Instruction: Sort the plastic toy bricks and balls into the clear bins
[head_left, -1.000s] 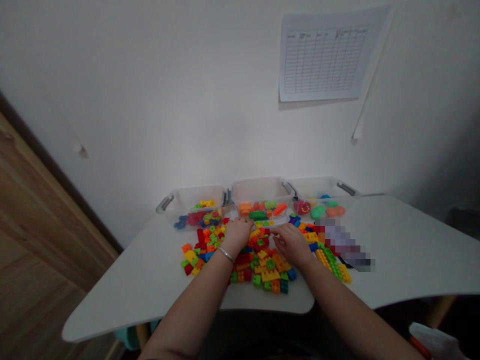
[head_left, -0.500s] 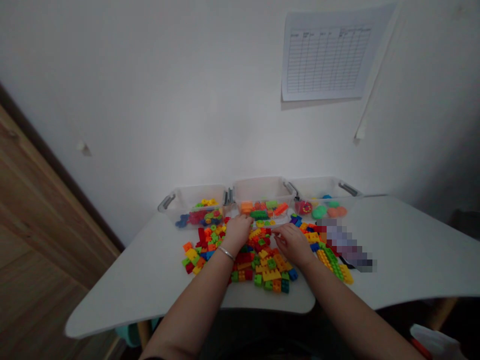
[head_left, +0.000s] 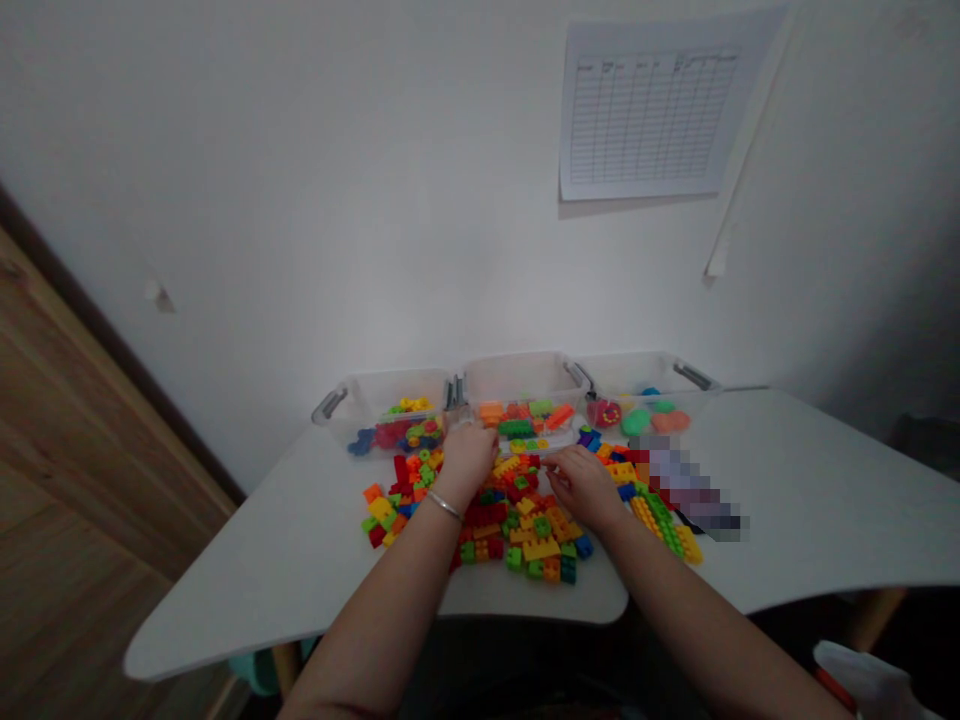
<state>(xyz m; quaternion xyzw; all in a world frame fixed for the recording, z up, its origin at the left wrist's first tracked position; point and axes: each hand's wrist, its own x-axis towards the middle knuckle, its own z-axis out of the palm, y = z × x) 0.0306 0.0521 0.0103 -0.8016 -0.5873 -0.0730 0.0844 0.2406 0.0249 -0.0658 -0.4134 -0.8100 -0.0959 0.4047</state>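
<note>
Loose toy building bricks (head_left: 544, 527) in red, yellow, green, orange and blue lie in a pile around both my hands. My left hand (head_left: 469, 460), with a silver bangle at the wrist, is over the far side of the pile, just in front of the boxes. Its back faces me and hides most of its fingers, so any brick under it does not show. My right hand (head_left: 581, 483) hovers at the pile's right side, fingers loosely bent and apart. Its fingertips point left, close to a red brick (head_left: 534, 461); I see nothing held in them.
Three clear plastic boxes stand along the wall: the left box (head_left: 360, 395), middle box (head_left: 517, 372) and right box (head_left: 622, 368), each holding colourful pieces. A pixelated flat item (head_left: 686, 490) lies right of the bricks on the white table (head_left: 810, 500). A printed sheet (head_left: 645, 125) hangs above.
My left hand has shifted slightly away from me, towards the boxes. The right hand stays nearly in place. The whole view has moved slightly.
</note>
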